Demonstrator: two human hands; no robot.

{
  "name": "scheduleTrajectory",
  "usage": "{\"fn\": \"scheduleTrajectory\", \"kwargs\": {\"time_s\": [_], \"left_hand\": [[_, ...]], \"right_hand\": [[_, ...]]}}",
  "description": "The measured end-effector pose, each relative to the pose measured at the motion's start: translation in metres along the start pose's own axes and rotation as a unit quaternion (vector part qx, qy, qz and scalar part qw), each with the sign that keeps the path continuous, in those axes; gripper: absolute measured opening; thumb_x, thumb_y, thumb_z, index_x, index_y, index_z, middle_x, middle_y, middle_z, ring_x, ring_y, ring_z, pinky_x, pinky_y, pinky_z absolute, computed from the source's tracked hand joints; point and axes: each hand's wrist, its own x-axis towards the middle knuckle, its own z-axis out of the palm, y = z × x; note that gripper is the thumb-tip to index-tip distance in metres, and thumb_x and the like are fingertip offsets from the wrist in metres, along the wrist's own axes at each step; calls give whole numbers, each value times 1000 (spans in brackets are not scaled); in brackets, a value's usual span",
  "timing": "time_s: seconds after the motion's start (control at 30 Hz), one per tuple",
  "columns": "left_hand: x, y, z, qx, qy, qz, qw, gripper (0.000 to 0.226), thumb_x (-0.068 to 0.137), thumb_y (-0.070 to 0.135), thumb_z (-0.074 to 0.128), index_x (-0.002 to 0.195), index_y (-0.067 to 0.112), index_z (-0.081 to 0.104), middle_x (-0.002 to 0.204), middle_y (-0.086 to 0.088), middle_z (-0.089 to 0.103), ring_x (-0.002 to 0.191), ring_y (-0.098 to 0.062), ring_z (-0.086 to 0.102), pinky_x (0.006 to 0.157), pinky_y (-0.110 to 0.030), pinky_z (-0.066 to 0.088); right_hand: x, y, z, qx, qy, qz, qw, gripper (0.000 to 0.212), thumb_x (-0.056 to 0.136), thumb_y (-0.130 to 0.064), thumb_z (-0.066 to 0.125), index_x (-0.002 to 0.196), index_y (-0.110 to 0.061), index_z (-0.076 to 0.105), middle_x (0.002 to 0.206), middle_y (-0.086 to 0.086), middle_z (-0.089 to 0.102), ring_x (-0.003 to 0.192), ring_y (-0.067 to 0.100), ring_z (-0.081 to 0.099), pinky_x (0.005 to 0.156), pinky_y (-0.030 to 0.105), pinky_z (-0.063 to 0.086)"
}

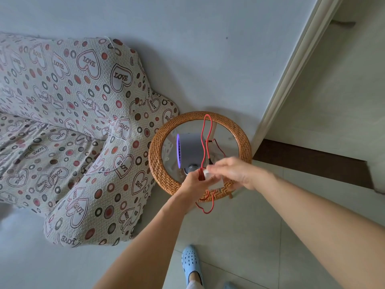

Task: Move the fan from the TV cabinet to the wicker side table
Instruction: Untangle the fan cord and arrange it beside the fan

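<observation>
A small grey fan (pixel 190 150) with a purple front ring stands on the glass top of the round wicker side table (pixel 243 140). A red cable (pixel 206 138) loops up over the fan and hangs down past the table's near rim. My left hand (pixel 195 182) grips the red cable together with a white plug block (pixel 214 182) at the near rim. My right hand (pixel 239 174) is blurred, its fingers on the same white block. Whether the right hand grips it firmly is unclear.
A sofa (pixel 68 126) under a heart-print cover lies left of the table, touching its rim. A white door frame (pixel 291 76) rises on the right, with a dark threshold strip (pixel 308 163) behind the table. My blue clog (pixel 191 265) is on the tiled floor.
</observation>
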Motion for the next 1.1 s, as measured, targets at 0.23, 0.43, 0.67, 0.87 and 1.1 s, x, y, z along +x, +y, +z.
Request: {"fn": "scheduleTrajectory", "kwargs": {"time_s": [0.23, 0.43, 0.67, 0.87, 1.1], "left_hand": [[-7, 8, -8, -62, -13, 16, 998, 14, 80, 14, 72, 86, 14, 59, 68, 1, 64, 53, -8, 52, 45, -17, 38], [-9, 3, -25, -303, 62, -92, 947, 27, 97, 18, 40, 71, 19, 43, 57, 4, 39, 37, -6, 24, 33, -16, 15], [-15, 1, -25, -347, 32, -85, 933, 30, 99, 22, 36, 69, 19, 41, 54, 5, 29, 34, -5, 20, 32, -13, 14], [-18, -10, -35, -410, 11, -77, 909, 37, 104, 35, 33, 71, 20, 40, 50, 7, 28, 31, -4, 20, 31, -13, 13], [-19, -20, -40, -474, -26, -97, 875, 49, 100, 55, 30, 65, 21, 37, 46, 8, 24, 38, -7, 9, 30, -13, 12]], "right_hand": [[6, 12, 13, 70, 65, -8, 995, 27, 89, -34, 64, 105, -12, 66, 85, 8, 71, 65, 17, 65, 56, 29, 49], [1, 9, 2, 349, 87, 46, 932, 37, 94, -39, 52, 96, -2, 60, 77, 18, 67, 63, 26, 63, 65, 37, 54], [15, -1, 53, 325, 84, 105, 936, 47, 91, -45, 55, 114, -4, 59, 89, 16, 68, 59, 15, 52, 51, 24, 41], [31, 20, 52, 262, 193, 128, 937, 41, 86, -48, 60, 108, -14, 52, 78, -1, 50, 67, 11, 45, 62, 30, 38], [37, 31, 64, 523, -5, 125, 843, 53, 88, -46, 57, 114, 0, 52, 88, 18, 55, 91, 36, 60, 75, 45, 53]]}}
